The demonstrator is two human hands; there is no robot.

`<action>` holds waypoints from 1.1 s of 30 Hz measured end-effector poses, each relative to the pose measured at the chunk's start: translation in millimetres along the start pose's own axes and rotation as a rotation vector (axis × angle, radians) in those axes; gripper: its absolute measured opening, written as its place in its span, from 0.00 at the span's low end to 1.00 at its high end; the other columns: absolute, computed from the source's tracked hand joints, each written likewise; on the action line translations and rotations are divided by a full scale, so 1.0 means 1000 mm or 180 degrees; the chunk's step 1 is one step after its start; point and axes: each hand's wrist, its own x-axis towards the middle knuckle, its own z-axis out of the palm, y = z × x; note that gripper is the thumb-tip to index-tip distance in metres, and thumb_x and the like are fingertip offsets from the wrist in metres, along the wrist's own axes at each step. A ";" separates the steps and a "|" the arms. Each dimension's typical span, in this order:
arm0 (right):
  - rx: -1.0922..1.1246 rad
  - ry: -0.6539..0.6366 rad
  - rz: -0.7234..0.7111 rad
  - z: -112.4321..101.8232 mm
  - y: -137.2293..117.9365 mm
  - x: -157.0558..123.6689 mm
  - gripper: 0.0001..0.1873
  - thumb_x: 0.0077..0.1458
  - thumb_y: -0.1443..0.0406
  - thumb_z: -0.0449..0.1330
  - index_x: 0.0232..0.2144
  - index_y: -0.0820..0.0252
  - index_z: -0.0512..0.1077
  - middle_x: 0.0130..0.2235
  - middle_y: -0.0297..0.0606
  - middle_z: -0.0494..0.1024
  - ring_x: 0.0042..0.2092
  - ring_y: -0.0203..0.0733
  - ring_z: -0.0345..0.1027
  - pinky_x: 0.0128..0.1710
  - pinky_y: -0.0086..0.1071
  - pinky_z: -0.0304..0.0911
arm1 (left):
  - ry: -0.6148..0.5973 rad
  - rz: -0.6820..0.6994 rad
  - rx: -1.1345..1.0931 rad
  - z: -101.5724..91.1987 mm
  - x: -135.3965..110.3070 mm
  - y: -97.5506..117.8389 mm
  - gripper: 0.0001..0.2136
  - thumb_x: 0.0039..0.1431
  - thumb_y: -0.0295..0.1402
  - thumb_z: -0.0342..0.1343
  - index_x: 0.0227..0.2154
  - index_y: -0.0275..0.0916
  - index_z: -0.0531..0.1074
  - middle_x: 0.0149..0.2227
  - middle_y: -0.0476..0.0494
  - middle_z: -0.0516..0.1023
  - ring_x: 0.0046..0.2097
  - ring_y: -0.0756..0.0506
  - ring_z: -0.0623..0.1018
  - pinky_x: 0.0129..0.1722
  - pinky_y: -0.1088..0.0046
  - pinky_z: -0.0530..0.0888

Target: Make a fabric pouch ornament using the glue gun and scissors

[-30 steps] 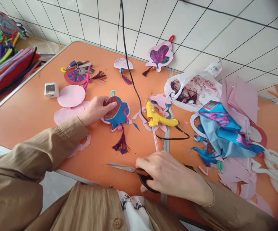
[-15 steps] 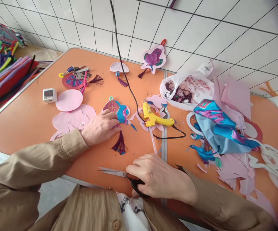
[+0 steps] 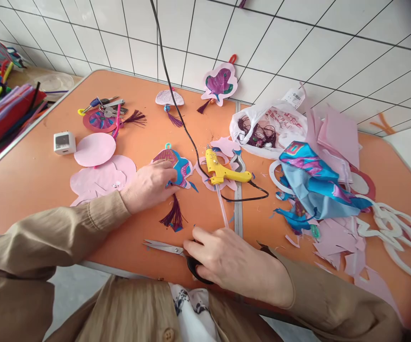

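Observation:
My left hand (image 3: pixel 151 184) is closed on the lower left edge of a blue, purple and gold fabric fish-like charm (image 3: pixel 182 166) backed with pink. Its fingers cover part of the charm. A teal loop tops the charm, and a dark purple tassel (image 3: pixel 173 213) hangs below it on the table. My right hand (image 3: pixel 230 263) grips the black handles of a pair of scissors (image 3: pixel 164 246) near the table's front edge. The blades point left, slightly parted, below the tassel. Just beyond my right hand lies a yellow glue gun (image 3: pixel 227 173) with a clear glue stick (image 3: pixel 222 206).
A black cord (image 3: pixel 170 80) crosses down to the glue gun. Pink cut-outs (image 3: pixel 95 178), a white charger (image 3: pixel 64 143) and keys (image 3: pixel 109 110) lie left. A plastic bag (image 3: pixel 284 123), blue fabric (image 3: pixel 312 190) and paper scraps (image 3: pixel 337 242) lie right.
The whole view has shifted a little. The charm has moved slightly right relative to the table, its tassel swinging left. The scissors have tilted slightly in my right hand.

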 end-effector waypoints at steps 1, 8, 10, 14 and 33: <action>0.0046 -0.0022 0.0068 0.000 -0.001 0.001 0.02 0.62 0.69 0.63 0.37 0.60 0.72 0.38 0.38 0.76 0.33 0.41 0.69 0.24 0.38 0.42 | -0.0109 -0.0038 0.0078 -0.002 0.004 0.003 0.08 0.66 0.35 0.58 0.34 0.38 0.78 0.39 0.41 0.80 0.43 0.44 0.79 0.40 0.70 0.75; 0.0530 -0.0264 0.0455 -0.002 -0.001 0.003 0.14 0.62 0.66 0.65 0.50 0.60 0.71 0.47 0.38 0.78 0.36 0.44 0.74 0.27 0.37 0.48 | -0.0518 -0.0451 0.0733 -0.005 0.024 0.026 0.07 0.66 0.32 0.55 0.38 0.39 0.78 0.42 0.38 0.81 0.46 0.38 0.79 0.30 0.69 0.71; 0.0621 -0.0211 0.0393 -0.003 0.000 0.002 0.15 0.63 0.66 0.64 0.51 0.61 0.71 0.47 0.38 0.78 0.36 0.43 0.74 0.28 0.36 0.51 | -0.0565 -0.0370 0.0766 -0.004 0.025 0.026 0.07 0.66 0.29 0.54 0.38 0.39 0.78 0.40 0.39 0.81 0.45 0.38 0.79 0.30 0.70 0.69; 0.0891 0.0089 0.0037 -0.006 0.008 -0.006 0.10 0.66 0.63 0.62 0.49 0.59 0.73 0.42 0.37 0.78 0.34 0.39 0.73 0.28 0.34 0.57 | -0.0588 -0.0244 0.0748 -0.001 0.025 0.021 0.10 0.67 0.27 0.51 0.33 0.37 0.77 0.37 0.39 0.81 0.45 0.38 0.79 0.30 0.69 0.68; 0.0106 0.1808 0.1675 0.005 0.132 0.009 0.24 0.59 0.75 0.49 0.56 0.68 0.70 0.58 0.58 0.71 0.59 0.60 0.70 0.56 0.53 0.71 | -0.0094 0.0265 0.0284 0.009 0.012 0.005 0.07 0.66 0.31 0.58 0.32 0.38 0.77 0.38 0.41 0.78 0.43 0.41 0.77 0.42 0.66 0.73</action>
